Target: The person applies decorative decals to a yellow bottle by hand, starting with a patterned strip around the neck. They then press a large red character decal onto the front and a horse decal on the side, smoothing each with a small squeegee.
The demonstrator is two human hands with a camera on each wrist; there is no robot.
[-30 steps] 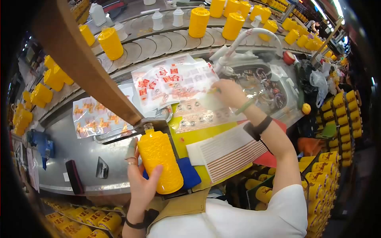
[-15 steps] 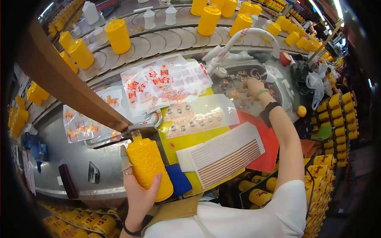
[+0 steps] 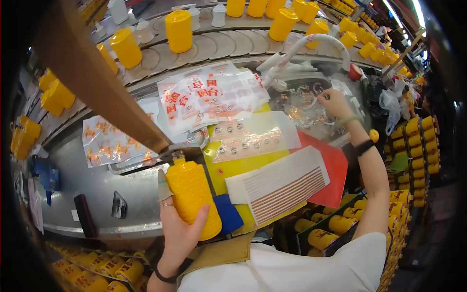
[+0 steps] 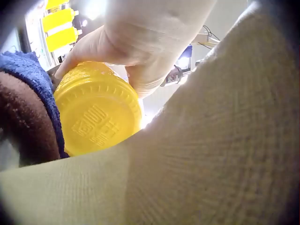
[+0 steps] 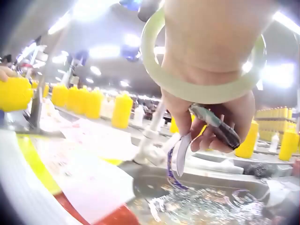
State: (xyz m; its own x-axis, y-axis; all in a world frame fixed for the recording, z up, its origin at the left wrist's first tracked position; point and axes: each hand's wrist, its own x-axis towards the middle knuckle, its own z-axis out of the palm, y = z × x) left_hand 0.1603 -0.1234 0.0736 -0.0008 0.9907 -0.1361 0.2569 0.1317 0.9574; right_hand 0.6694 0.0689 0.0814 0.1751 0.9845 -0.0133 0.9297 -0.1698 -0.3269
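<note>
Yellow bottle [image 3: 192, 197], purple-and-white strip [image 5: 183, 157], brown-striped white sheet [image 3: 287, 187]

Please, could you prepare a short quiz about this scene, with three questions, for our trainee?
1. Which of the two hands holds the textured yellow bottle?
2. True or false: the cloth beside that bottle is red.
3. Complete: the right hand reaches over the ____.

Key:
1. The left hand.
2. False; it is a blue cloth.
3. Sink.
</note>
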